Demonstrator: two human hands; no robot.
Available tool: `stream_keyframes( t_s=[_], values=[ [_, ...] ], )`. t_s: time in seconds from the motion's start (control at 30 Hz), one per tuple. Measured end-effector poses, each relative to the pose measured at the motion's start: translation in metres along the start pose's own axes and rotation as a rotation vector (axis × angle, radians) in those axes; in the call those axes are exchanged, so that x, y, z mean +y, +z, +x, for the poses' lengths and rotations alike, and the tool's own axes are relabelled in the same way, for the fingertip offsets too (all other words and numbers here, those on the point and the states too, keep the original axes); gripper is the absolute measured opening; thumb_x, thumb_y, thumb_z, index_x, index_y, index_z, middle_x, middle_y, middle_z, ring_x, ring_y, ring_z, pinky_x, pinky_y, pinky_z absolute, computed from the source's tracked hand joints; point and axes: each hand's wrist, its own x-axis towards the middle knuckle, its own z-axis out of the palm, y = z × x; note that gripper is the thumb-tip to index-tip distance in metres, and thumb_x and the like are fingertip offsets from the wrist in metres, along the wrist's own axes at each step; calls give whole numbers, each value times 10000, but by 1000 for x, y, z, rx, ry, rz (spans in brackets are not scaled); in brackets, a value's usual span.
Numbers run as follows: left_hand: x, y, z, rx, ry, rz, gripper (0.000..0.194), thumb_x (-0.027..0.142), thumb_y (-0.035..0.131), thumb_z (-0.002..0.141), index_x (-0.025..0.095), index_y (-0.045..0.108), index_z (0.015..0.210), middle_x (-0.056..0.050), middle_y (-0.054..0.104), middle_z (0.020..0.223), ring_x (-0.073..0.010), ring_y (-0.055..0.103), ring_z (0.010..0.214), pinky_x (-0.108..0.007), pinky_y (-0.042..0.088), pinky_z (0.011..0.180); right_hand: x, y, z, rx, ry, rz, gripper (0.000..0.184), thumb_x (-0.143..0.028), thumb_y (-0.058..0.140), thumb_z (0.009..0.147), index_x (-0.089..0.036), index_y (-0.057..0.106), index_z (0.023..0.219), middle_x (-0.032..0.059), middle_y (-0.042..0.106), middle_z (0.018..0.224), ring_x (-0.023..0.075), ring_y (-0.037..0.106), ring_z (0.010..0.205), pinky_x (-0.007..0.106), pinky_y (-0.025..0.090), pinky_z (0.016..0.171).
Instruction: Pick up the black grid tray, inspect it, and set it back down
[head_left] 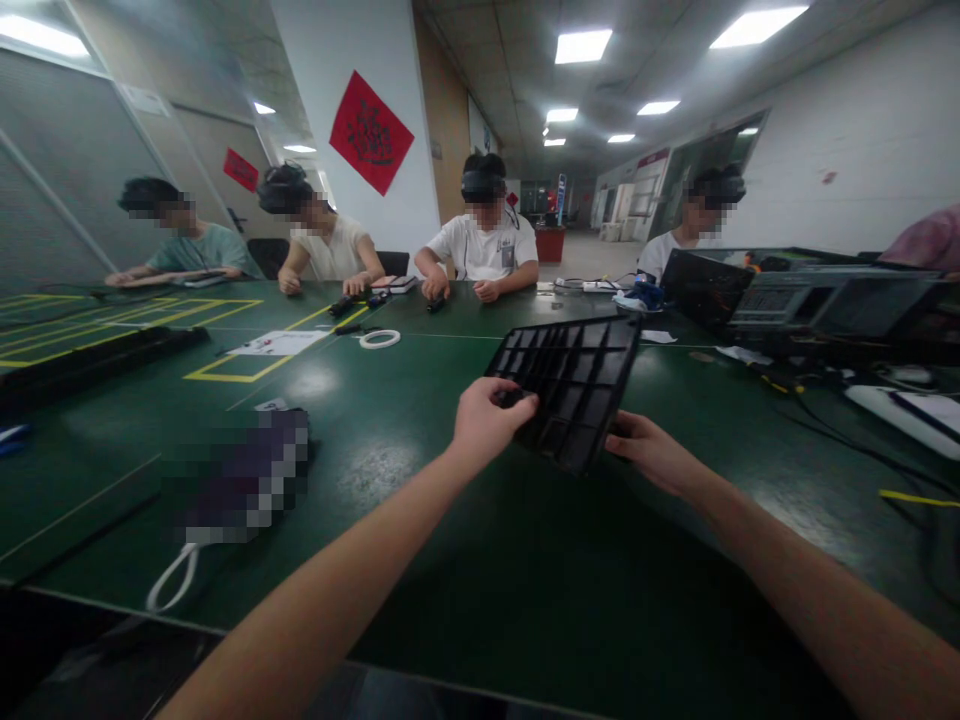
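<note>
A black plastic compartment tray (574,385) is lifted above the green workbench (420,420) and tilted, its grid of small cells facing up. My left hand (486,425) grips its left edge, with the fingers curled over the rim. My right hand (649,452) is at the tray's lower right edge, and its fingers press against the underside. The part of the tray behind my fingers is hidden. Nearest my left forearm on the bench lies a pixelated dark object with a white loop (240,480).
Yellow tape outlines (240,365) mark the bench at the far left, near a white ring (379,339) and a white sheet (277,343). Several seated people work across the bench, with small dark devices before them. A laptop and electronic equipment (817,300) stand at the right among cables.
</note>
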Motion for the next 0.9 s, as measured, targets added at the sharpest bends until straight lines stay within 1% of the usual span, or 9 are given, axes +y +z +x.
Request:
stream_keyframes(
  t_s=[0.07,0.13,0.33,0.5,0.6,0.67,0.73,0.83,0.9],
  values=[
    [9,13,-18,-32,57,-42,287,370,706,639,155,685,828,-66,632,832,-175,568,745,-285,431,647,0,8,-5,-28,6,88,553,-434,776,595,-237,653,1097,56,624,1197,271,561,1116,452,426,997],
    [10,20,-29,-77,83,-74,268,348,707,643,156,674,828,-71,621,870,-167,559,744,-286,437,648,-1,12,-8,-14,13,102,480,-417,775,604,-255,679,1045,39,646,1160,273,580,1088,462,446,978],
    [-1,22,-35,-166,121,-87,253,319,703,653,162,658,846,-80,608,941,-177,559,794,-300,448,675,-8,13,-10,-31,-56,12,370,-438,784,576,-293,727,911,2,695,1035,284,616,1024,505,444,985],
    [-3,21,-33,-180,108,-85,255,332,698,662,164,660,850,-81,616,933,-182,558,794,-306,442,671,-7,17,-10,-58,-85,-46,369,-478,727,649,-325,707,984,-1,673,1097,288,600,1061,525,417,1005],
    [-6,23,-32,-182,89,-79,250,336,699,662,169,663,843,-76,621,928,-180,562,791,-304,443,674,-5,18,-11,-38,-90,-61,410,-488,727,643,-309,698,1011,16,650,1151,293,563,1124,524,365,1050],
    [-9,25,-32,-200,119,-76,262,341,702,662,171,660,857,-76,620,956,-180,570,812,-301,449,689,-1,17,-11,-23,-75,-39,442,-473,754,612,-314,694,1020,17,631,1188,287,546,1151,506,344,1070],
    [-12,26,-32,-234,171,-66,283,369,701,668,173,657,867,-76,617,974,-179,574,828,-296,454,699,5,15,-10,-45,-41,52,448,-463,760,607,-334,687,1029,9,626,1198,276,554,1144,489,372,1053],
    [-13,26,-34,-280,223,-32,318,415,699,675,169,653,870,-81,606,986,-178,569,830,-295,453,696,15,11,-9,-113,-25,157,399,-436,716,679,-363,665,1067,-8,625,1200,249,562,1138,457,400,1034],
    [-9,25,-35,-289,226,-25,334,421,709,669,168,653,879,-81,597,988,-180,559,836,-295,446,695,19,9,-9,-144,-60,101,384,-373,682,736,-391,631,1116,-32,598,1241,220,536,1176,428,367,1067]
  ],
)
